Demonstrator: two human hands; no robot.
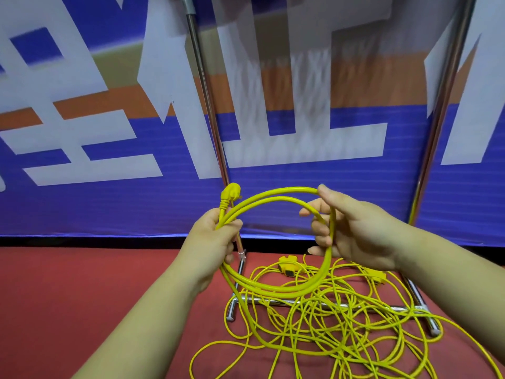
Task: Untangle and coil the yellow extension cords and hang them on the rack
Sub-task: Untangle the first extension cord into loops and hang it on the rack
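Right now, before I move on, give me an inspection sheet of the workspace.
Surface: red floor, partly covered by cord.
Job's things: yellow coil held up, its plug sticking up at the left; metal rack behind.
Clutter: nothing seen.
Grippers: left hand grips the coil below the plug; right hand holds its right side.
Cables: loose yellow tangle on the floor across the rack's base, a socket block in it.
Surroundings: blue, white and orange banner behind the rack.
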